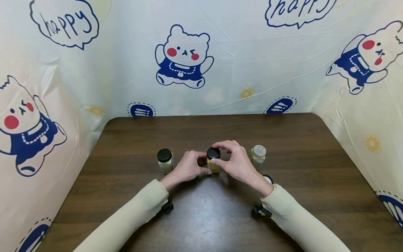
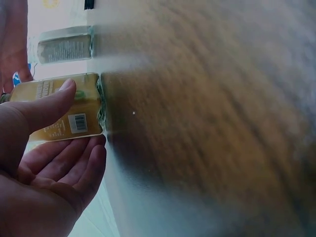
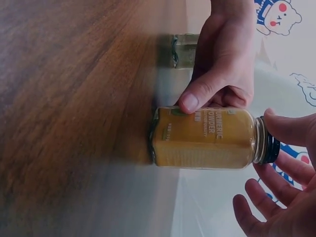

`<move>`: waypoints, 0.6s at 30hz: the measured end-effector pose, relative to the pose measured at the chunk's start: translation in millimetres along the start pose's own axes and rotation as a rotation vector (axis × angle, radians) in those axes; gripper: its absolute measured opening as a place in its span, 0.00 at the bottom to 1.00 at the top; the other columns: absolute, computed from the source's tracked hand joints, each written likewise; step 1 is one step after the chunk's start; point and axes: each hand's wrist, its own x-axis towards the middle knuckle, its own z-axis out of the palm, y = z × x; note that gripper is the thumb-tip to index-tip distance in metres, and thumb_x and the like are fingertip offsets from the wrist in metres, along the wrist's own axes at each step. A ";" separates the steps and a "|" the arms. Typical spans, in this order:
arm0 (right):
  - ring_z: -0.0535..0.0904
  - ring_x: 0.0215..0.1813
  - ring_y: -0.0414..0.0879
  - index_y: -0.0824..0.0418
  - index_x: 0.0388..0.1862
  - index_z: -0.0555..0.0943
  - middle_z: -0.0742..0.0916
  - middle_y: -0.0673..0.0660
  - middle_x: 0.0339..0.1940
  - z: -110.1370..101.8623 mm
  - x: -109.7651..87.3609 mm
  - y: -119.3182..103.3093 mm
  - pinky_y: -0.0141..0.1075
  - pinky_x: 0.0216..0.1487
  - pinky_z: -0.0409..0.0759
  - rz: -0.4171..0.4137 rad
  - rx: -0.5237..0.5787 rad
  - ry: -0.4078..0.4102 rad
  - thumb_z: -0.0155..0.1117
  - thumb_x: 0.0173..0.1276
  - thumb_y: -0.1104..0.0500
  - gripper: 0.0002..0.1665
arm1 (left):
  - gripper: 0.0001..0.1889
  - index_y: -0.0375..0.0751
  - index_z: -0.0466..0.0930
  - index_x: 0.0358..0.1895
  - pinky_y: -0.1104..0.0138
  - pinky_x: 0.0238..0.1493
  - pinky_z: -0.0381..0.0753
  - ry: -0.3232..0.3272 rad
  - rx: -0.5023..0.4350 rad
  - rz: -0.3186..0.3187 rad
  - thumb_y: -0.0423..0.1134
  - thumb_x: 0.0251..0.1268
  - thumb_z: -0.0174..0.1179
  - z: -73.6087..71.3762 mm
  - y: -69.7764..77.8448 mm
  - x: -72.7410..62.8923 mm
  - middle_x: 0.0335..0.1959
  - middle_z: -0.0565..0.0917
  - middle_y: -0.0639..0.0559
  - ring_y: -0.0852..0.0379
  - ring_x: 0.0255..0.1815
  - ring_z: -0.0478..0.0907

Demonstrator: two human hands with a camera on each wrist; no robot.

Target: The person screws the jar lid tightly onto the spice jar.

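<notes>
A glass jar of turmeric powder (image 3: pixel 205 138), yellow inside, stands upright with its base at the tabletop. Low on its body, my left hand (image 1: pixel 189 166) holds it between thumb and fingers; the left wrist view shows that thumb (image 2: pixel 52 106) across the label. The jar's black lid (image 3: pixel 271 148) is pinched by my right hand (image 1: pixel 236 159), thumb on one side and fingertips on the other. In the right wrist view, the other fingers of this hand spread loosely beside the lid, which sits on the jar's neck.
Left of my left hand stands a pale-filled jar with a black lid (image 1: pixel 165 155). Beyond my right hand is another jar with a perforated white top (image 1: pixel 259 150). A dark-rimmed white round piece (image 1: pixel 268 178) lies partly hidden by my right wrist. Printed cloth (image 1: pixel 233 70) borders the brown table (image 1: pixel 204 217).
</notes>
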 end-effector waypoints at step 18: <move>0.73 0.75 0.57 0.63 0.79 0.70 0.77 0.61 0.76 -10.6 0.8 11.5 0.62 0.69 0.71 -0.025 0.362 -0.242 0.66 0.73 0.71 0.36 | 0.18 0.43 0.90 0.47 0.63 0.43 0.85 0.000 -0.003 0.001 0.35 0.53 0.83 -0.2 -0.7 -0.7 0.37 0.90 0.57 0.59 0.40 0.88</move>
